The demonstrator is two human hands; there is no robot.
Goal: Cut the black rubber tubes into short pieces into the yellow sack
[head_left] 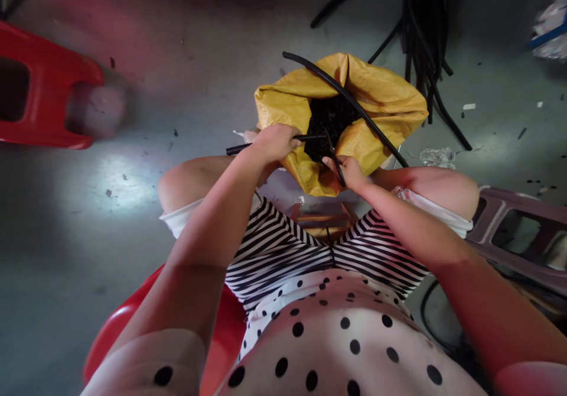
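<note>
My left hand (275, 140) is closed around a thin black ribbed tube (239, 148), whose right end reaches over the mouth of a yellow sack (385, 88). Closed on black-handled scissors (340, 175), my right hand (349, 173) is at the sack's near edge. The scissor blades point up toward the tube's right end; whether they touch it I cannot tell. Inside the sack lies a dark heap of small black pieces (328, 112). A thicker black tube (354, 103) lies slantwise across the sack's opening, its lower end by my right knee.
A bundle of long black tubes (427, 35) lies on the floor beyond the sack. To the left is a red plastic stool (44, 83); to the right, a greyish stool (481, 224). Clear plastic wrap (437, 158) and black scraps dot the floor. A red seat (128, 319) is under me.
</note>
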